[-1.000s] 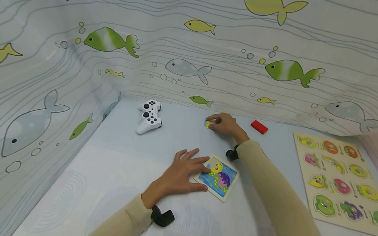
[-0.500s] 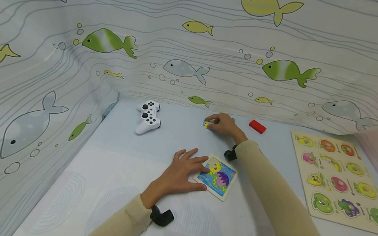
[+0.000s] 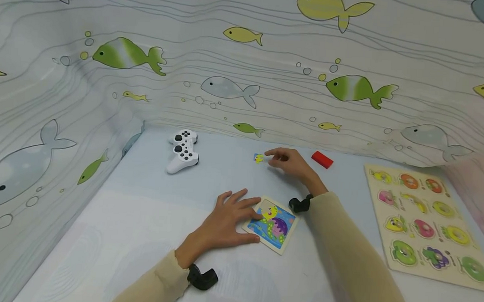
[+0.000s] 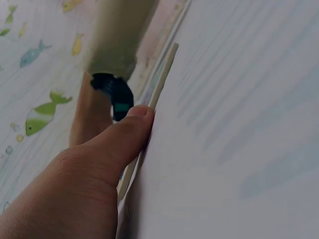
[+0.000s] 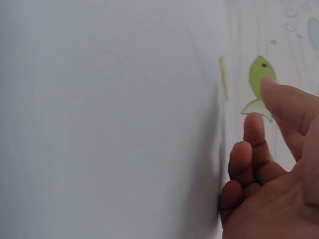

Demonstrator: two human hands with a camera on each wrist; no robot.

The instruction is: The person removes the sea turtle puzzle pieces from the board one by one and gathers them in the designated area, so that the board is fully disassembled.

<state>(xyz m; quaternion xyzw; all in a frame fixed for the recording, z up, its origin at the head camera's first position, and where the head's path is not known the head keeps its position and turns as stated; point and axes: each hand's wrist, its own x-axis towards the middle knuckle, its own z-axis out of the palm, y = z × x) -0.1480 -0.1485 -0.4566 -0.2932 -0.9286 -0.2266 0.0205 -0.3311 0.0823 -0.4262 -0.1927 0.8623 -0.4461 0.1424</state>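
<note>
Close to the far edge of the desk, left of its middle, a small yellow-and-blue puzzle piece (image 3: 258, 158) lies flat, just beside the fingertips of the right hand (image 3: 289, 163). That hand pinches nothing: thumb and index finger stand apart, the other fingers loosely bent.

Nearer the desk's front edge, the left hand (image 3: 227, 221) spreads its fingers over the left corner of a framed picture puzzle (image 3: 278, 230), its thumb resting against the rim.

The piece looks thin and stiff, probably wood or thick card, so it should be very light and slide easily across the smooth desk cover. Its rim seems the best place to hold, thumb and index finger on opposite sides, since the flat face offers little to grip. It is unlikely to break, though a careless push could skid it. The framed puzzle also looks light and rigid, best steadied by its pale border.
</note>
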